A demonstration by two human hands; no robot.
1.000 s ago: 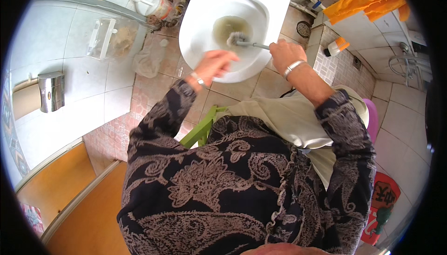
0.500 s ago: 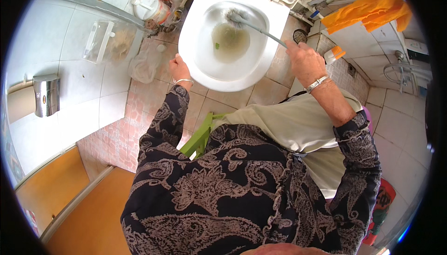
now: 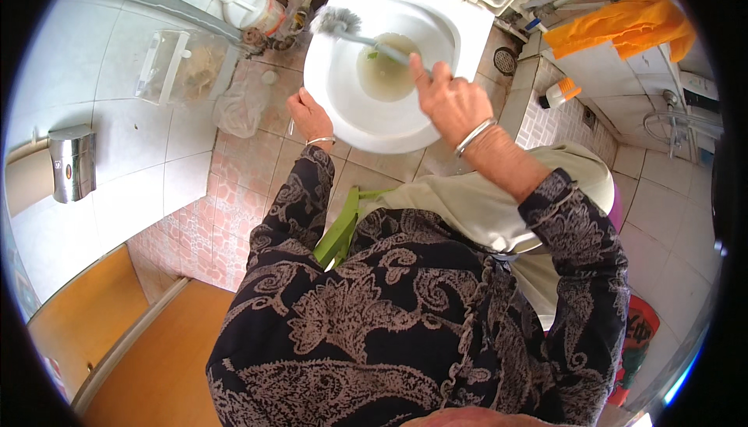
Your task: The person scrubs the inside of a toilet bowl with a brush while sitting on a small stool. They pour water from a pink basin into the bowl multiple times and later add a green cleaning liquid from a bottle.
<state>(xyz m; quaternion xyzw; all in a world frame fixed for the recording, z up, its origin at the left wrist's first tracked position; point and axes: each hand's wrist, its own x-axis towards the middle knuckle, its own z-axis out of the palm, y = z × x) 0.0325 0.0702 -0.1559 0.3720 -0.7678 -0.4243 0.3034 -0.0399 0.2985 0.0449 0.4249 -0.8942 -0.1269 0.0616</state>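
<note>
Shiny box [image 3: 72, 164]: is fixed on the wall, far left of the left hand.
Plastic bag [image 3: 240, 110]: is seen on the floor, near the left hand, on its left.
Left hand [image 3: 312, 115]: is put by the toilet's edge, fingers curled; whether anything is held cannot be told.
Brush [image 3: 354, 37]: is held by its handle; its fuzzy end is seen ahead of the left hand, over the toilet's edge.
Toilet [image 3: 374, 132]: is seen between and ahead of both hands.
Right hand [image 3: 456, 104]: is closed around the brush handle.
Orange cloth [image 3: 623, 26]: is hung right of the right hand.
</note>
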